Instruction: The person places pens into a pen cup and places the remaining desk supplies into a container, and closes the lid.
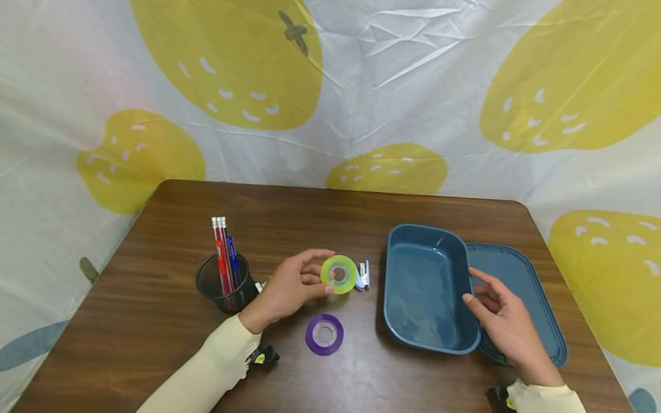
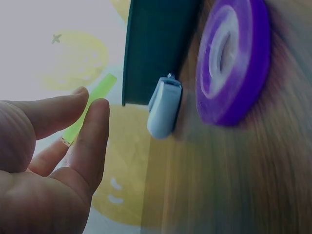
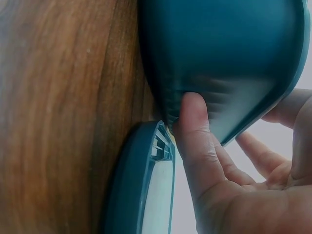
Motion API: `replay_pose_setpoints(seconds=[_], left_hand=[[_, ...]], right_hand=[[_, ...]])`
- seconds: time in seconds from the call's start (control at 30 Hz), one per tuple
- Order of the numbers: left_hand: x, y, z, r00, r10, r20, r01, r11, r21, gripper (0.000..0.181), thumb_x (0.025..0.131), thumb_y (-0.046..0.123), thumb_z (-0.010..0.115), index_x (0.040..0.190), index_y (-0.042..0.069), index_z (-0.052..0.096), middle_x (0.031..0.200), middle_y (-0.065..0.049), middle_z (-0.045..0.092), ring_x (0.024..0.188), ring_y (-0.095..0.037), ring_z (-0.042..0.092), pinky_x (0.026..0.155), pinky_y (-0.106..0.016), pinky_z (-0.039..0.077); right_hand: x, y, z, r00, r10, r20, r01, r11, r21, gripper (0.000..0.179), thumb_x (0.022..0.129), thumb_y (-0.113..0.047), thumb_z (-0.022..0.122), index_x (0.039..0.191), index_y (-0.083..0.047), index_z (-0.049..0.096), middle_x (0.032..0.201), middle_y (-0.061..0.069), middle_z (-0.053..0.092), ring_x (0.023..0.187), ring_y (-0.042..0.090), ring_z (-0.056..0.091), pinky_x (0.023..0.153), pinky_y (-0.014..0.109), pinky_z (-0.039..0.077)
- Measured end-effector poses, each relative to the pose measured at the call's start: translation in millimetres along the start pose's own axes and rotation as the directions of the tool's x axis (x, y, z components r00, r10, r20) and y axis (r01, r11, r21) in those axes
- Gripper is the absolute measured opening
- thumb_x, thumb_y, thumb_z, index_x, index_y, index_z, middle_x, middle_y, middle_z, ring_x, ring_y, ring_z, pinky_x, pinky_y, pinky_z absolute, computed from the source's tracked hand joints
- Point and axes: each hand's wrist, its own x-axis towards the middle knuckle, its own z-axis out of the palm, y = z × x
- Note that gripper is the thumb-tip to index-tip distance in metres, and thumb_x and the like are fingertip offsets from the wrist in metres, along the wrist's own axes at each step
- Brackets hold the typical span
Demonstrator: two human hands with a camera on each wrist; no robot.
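Note:
My left hand (image 1: 286, 289) pinches a roll of lime-green tape (image 1: 350, 274) between thumb and fingers, above the table; the left wrist view shows this tape (image 2: 101, 92) nearly edge-on. Beyond it lies a small pale-blue stapler (image 1: 364, 276), partly hidden in the head view. A purple tape roll (image 1: 338, 343) lies flat on the table, nearer me. My right hand (image 1: 508, 327) grips the right rim of a blue plastic box (image 1: 420, 298), with its thumb at the rim and a finger (image 3: 194, 109) against the outer wall. Nothing lies inside the box.
A matching blue lid (image 1: 534, 292) lies right of the box, partly under it. At left, a black mesh cup (image 1: 206, 281) holds several pencils and pens. A small white item (image 1: 259, 286) shows beside the left wrist, mostly hidden. A patterned cloth hangs behind the brown table (image 1: 155, 332).

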Motion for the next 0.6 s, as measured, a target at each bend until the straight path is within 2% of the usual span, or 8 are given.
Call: replay_pose_setpoints(seconds=[0.1, 0.2, 0.4, 0.47, 0.6], left_hand=[[1.4, 2.9, 4.4, 1.0, 0.01, 0.008, -0.009, 0.999, -0.044, 0.065, 0.089, 0.001, 0.083, 0.148, 0.011, 0.058, 0.113, -0.014, 0.077, 0.099, -0.019, 0.077, 0.083, -0.025, 0.062], [3.7, 4.9, 9.7, 0.999, 0.028, 0.031, -0.025, 0.995, -0.094, 0.064, 0.089, 0.0, 0.082, 0.147, 0.009, 0.057, 0.113, -0.018, 0.076, 0.098, -0.019, 0.077, 0.083, -0.025, 0.062], [7.7, 9.8, 21.5, 0.996, 0.048, 0.079, -0.036, 0.988, -0.149, 0.063, 0.09, 0.0, 0.081, 0.147, 0.008, 0.055, 0.113, -0.021, 0.076, 0.096, -0.016, 0.077, 0.083, -0.025, 0.061], [8.9, 11.5, 26.2, 0.994, 0.049, 0.094, -0.035, 0.988, -0.152, 0.062, 0.091, 0.0, 0.08, 0.147, 0.008, 0.055, 0.114, -0.02, 0.076, 0.096, -0.015, 0.077, 0.083, -0.025, 0.06], [11.9, 15.6, 37.9, 0.989, 0.052, 0.136, -0.027, 0.983, -0.182, 0.061, 0.092, -0.001, 0.079, 0.148, 0.008, 0.055, 0.116, -0.021, 0.074, 0.098, -0.015, 0.077, 0.084, -0.025, 0.061]], right_hand=[[0.2, 0.8, 0.4, 1.0, 0.0, 0.004, 0.0, 1.0, 0.006, 0.062, 0.108, -0.035, 0.063, 0.164, -0.018, 0.04, 0.139, 0.027, 0.063, 0.123, 0.041, 0.067, 0.074, 0.022, 0.058], [0.0, 1.4, 0.5, 1.0, 0.006, 0.007, -0.006, 1.0, 0.008, 0.063, 0.108, -0.035, 0.063, 0.164, -0.018, 0.04, 0.139, 0.027, 0.063, 0.121, 0.037, 0.068, 0.072, 0.023, 0.058], [-0.6, 0.3, -0.1, 1.0, 0.007, -0.001, -0.007, 1.0, 0.013, 0.063, 0.107, -0.036, 0.063, 0.164, -0.02, 0.04, 0.137, 0.025, 0.064, 0.106, 0.008, 0.068, 0.068, 0.028, 0.059], [-0.9, 0.0, 0.1, 1.0, 0.005, 0.0, -0.005, 1.0, 0.017, 0.063, 0.107, -0.036, 0.063, 0.164, -0.02, 0.04, 0.137, 0.026, 0.064, 0.107, 0.01, 0.069, 0.067, 0.029, 0.059], [-1.6, 0.0, 0.6, 1.0, 0.004, 0.003, -0.004, 1.0, 0.021, 0.064, 0.108, -0.037, 0.063, 0.164, -0.021, 0.039, 0.138, 0.026, 0.064, 0.115, 0.024, 0.069, 0.068, 0.029, 0.059]])
